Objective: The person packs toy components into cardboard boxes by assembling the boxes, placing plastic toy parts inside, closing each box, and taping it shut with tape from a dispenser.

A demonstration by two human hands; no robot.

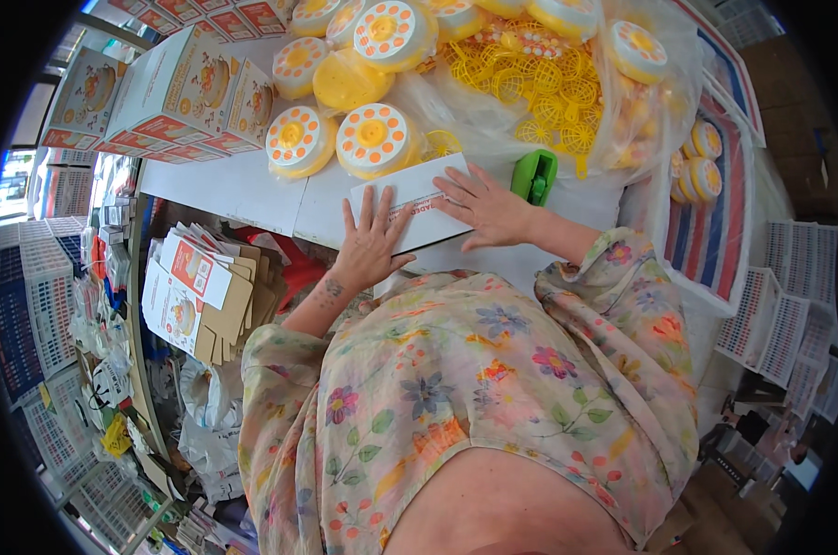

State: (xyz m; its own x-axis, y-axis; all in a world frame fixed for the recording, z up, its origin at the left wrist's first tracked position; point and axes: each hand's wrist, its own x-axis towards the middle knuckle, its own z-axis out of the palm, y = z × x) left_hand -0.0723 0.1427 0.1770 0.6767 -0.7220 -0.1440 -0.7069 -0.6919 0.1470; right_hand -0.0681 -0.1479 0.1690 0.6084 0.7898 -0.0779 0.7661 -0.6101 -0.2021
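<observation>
A white cardboard box (434,169) with some red print lies on the table at its near edge, in front of my body. My left hand (371,245) rests on the box's left part, its fingers stretched out and apart. On the right part lies my right hand (495,208), also flat with the fingers spread. Neither hand grips anything. Just right of the box and my right hand stands a green tape dispenser (534,176). Beyond the box sit round yellow-and-white toys with orange dots (378,139), wrapped in clear plastic.
Small yellow openwork scoops (558,97) fill a clear plastic bag at the back. Printed cartons (183,88) are stacked at the far left. Flattened cartons (201,287) stand below the table's left edge. A striped bag (701,222) with more toys is at the right.
</observation>
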